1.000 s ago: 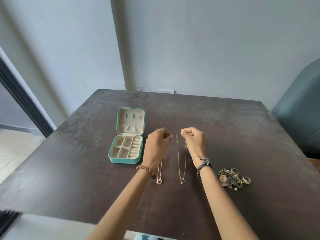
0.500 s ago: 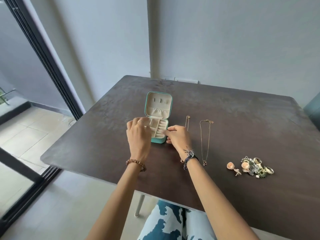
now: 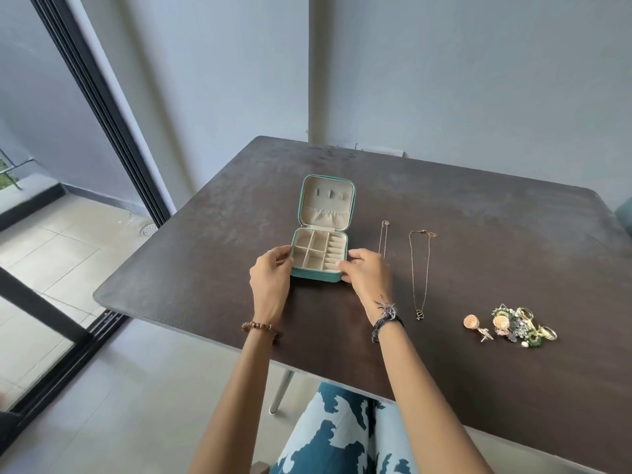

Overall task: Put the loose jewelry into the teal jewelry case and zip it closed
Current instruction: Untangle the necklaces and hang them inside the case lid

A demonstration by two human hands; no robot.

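My left hand (image 3: 270,278) and right hand (image 3: 366,275) pinch the open teal jewelry case (image 3: 319,256) by its sides, steadying it on the desk (image 3: 478,234). Two necklaces (image 3: 420,271) and a jewelry pile (image 3: 513,325) lie to its right, unpacked.

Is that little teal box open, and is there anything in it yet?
Open and empty: the teal case has its lid standing up, and its beige compartments hold nothing. Both necklaces lie on the table.
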